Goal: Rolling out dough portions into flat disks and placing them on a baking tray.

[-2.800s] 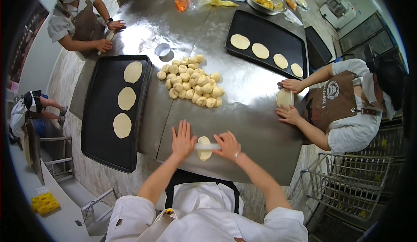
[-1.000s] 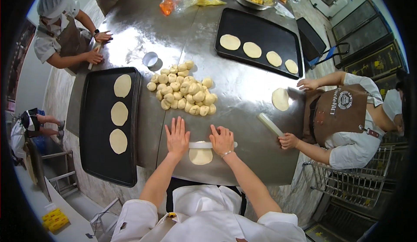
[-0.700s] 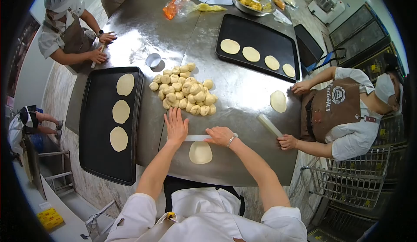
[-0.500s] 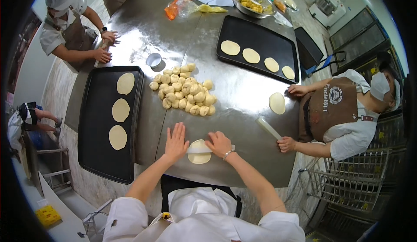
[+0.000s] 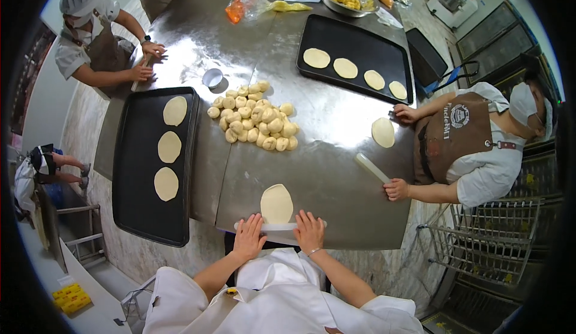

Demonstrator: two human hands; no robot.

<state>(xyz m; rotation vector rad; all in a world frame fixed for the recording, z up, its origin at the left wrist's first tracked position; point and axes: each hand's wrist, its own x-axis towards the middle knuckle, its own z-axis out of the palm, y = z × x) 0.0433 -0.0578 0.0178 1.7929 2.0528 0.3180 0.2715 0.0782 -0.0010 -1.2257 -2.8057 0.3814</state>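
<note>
A white rolling pin (image 5: 279, 226) lies crosswise at the table's near edge, against the near end of a flat oval of dough (image 5: 276, 203). My left hand (image 5: 249, 238) rests flat on the pin's left part with its fingers stretched out. On the pin's right part lies my right hand (image 5: 309, 232), fingers extended and slightly apart. Neither hand wraps round the pin. Beyond the oval, a heap of small dough balls (image 5: 262, 120) sits mid-table.
A black tray (image 5: 135, 214) with three dough rounds stands left; another black tray (image 5: 342, 31) with several rounds is far right. A co-worker's hand (image 5: 396, 189) on the right holds a rolling pin (image 5: 372, 168) near a dough round (image 5: 383, 132). A metal cup (image 5: 212, 78) stands behind the heap.
Both hands and the rolling pin have come toward me, from the middle of the dough to its near end. The dough is now a larger, longer oval, and my right fingers have straightened.
</note>
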